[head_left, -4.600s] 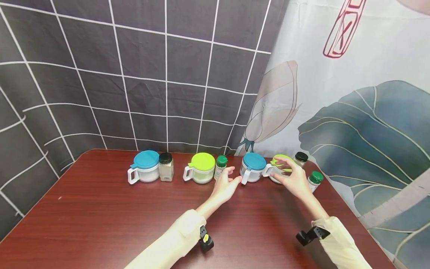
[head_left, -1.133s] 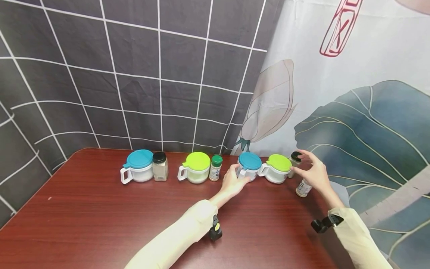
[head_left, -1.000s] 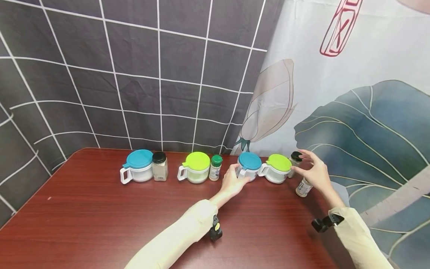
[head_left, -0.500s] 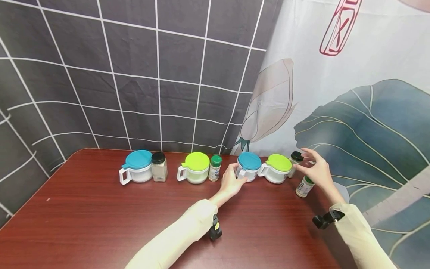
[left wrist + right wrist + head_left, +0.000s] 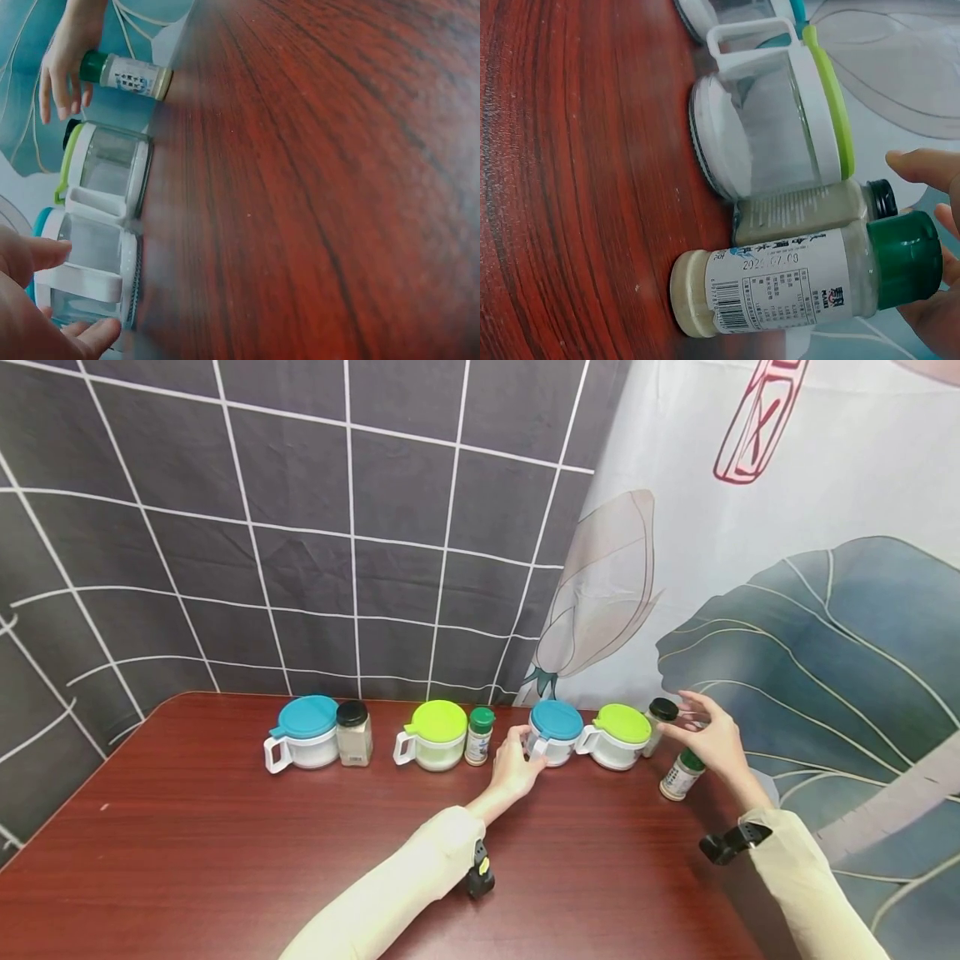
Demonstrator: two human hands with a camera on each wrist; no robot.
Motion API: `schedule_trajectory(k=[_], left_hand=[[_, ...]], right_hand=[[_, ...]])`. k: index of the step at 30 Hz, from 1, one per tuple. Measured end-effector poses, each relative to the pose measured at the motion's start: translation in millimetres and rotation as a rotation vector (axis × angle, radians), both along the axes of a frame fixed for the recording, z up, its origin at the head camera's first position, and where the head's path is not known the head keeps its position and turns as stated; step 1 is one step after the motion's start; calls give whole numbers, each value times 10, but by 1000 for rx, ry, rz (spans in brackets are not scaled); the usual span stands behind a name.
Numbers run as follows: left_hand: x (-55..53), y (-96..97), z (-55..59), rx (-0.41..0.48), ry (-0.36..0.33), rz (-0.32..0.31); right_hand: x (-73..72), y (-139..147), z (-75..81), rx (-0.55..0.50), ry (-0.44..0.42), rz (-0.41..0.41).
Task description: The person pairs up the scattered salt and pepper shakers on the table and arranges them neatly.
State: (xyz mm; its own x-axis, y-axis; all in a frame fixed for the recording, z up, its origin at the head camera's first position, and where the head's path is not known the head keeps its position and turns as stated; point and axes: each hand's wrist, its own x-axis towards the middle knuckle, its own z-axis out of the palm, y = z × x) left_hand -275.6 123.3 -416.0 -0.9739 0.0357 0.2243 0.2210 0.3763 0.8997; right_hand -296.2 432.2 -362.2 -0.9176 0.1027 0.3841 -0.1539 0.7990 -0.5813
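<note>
My left hand is at the left side of a glass seasoning jar with a blue lid. In the left wrist view its thumb and fingers are loosely spread around the white handle, with no firm grip visible. My right hand hovers with parted fingers just right of a black-capped bottle. Below that hand stands a green-capped shaker bottle, its cap partly behind the hand. A jar with a lime-green lid stands between the blue-lidded jar and the black-capped bottle.
Further left along the back edge stand a green-capped shaker, a lime-lidded jar, a square black-capped bottle and another blue-lidded jar. The red-brown table meets cloth hangings behind.
My right hand has moved right from the lime-lidded jar, past the black-capped bottle. My left hand reached the blue-lidded jar, then drew back slightly. The view has shifted a little.
</note>
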Motion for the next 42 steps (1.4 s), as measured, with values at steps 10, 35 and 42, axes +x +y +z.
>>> schedule_trajectory(k=[10,35,42], left_hand=[[-12,2,-14,6,15,20],[-40,-12,-38,45,12,-41],[-54,-18,-57,37,6,-39]], right_hand=[[-75,48,8,-20,-43,-2],[-243,142,-27,-57,-185,44],[-260,151,-36,-32,-194,56]])
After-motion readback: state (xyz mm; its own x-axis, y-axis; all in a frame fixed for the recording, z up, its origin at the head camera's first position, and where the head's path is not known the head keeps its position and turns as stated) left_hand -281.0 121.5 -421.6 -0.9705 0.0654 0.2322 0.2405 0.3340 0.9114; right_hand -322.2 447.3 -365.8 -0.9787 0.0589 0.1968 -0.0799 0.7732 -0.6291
